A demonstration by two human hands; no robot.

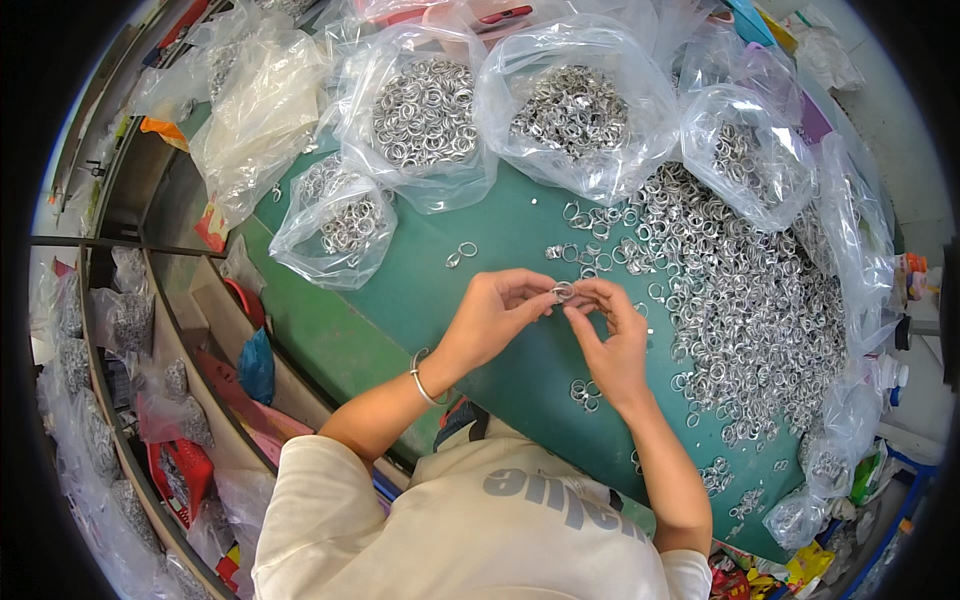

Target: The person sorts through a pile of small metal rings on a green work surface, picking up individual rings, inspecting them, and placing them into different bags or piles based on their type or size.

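A person in a cream shirt [480,530] works at a green table [440,300], both hands raised together over its middle. The left hand [495,312] and right hand [612,335] meet fingertip to fingertip, pinched on a small metal ring [563,291] held just above the tabletop. A thin bangle [423,378] circles the left wrist. To the right spreads a loose heap of shiny silver rings [760,300], round and wiry. At the far side stand crinkled clear plastic bags [575,105] bulging with more rings. A few stray rings [584,393] lie near the right wrist.
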